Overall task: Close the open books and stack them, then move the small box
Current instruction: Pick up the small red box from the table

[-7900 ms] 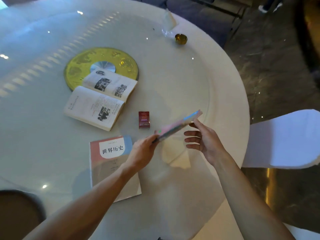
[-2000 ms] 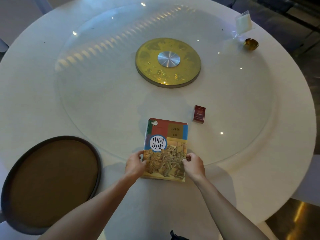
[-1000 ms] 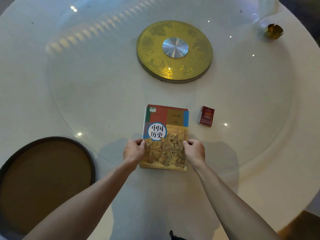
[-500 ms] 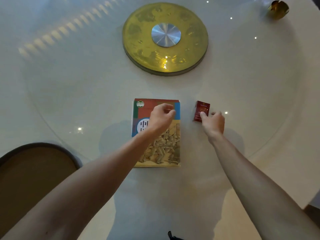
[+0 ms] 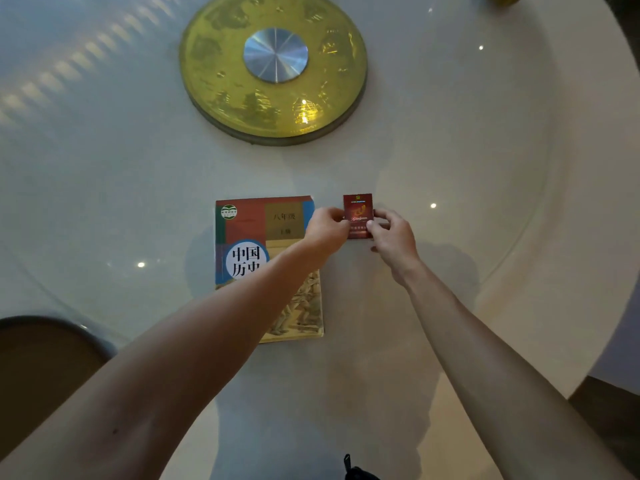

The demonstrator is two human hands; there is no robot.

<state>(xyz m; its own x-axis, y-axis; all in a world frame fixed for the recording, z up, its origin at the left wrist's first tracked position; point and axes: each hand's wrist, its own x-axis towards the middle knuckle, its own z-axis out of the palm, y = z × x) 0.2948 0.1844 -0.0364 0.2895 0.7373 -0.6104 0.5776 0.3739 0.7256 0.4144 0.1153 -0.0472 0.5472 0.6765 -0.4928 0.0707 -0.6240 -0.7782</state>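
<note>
Two hands meet on a small red box [image 5: 357,216] lying just right of the closed book stack [image 5: 268,268] on a round white counter [image 5: 485,237]. The left hand [image 5: 327,230] reaches across the top book's upper right corner, its grip pinching the box's left edge, while the right hand [image 5: 393,237] pinches the right edge from about 4 o'clock, thumb on the printed face. Whether the box has left the surface cannot be told from this angle.

The stack sits square and shut near the person's side of the counter, at 6 o'clock from the gold turntable hub [image 5: 275,69], which suggests the book part of the task is done and only the box is left to move. Holding the light carton by both narrow sides likely keeps it level and stops it sliding on the glossy glass. A dark round chair seat [image 5: 45,368] shows at 8 o'clock, off the counter's edge. The next move calls for a clean lift and a clear landing spot; the top of the stack, just beside it at 9 o'clock, looks a likely candidate.
</note>
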